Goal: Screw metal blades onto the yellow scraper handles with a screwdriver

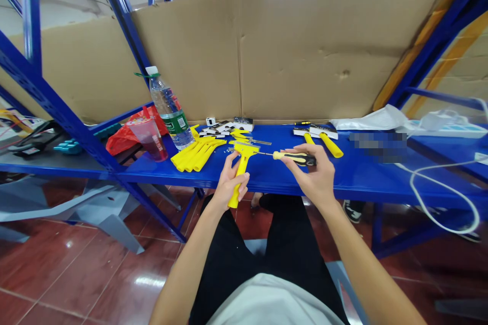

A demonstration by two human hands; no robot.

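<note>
My left hand (230, 183) is closed around the handle of a yellow scraper (244, 151), its wide head pointing up above the blue table's front edge. In my right hand (317, 175) is a screwdriver (294, 158) with a cream-and-black handle, lying nearly level. Its tip meets the right side of the scraper head; whether it sits in a screw is too small to tell. Left of my hands lies a row of yellow scraper handles (196, 155). Behind the held scraper are a thin metal blade (261, 142) and more yellow parts (239, 133).
A water bottle (177, 122) and a pink cup (152, 139) stand left, near a red bag (118, 138). Small boxes (244, 123) lie at the back. Yellow-handled scrapers (331, 145) lie right, before a white cable (450, 185). Cardboard (290, 51) walls the rear.
</note>
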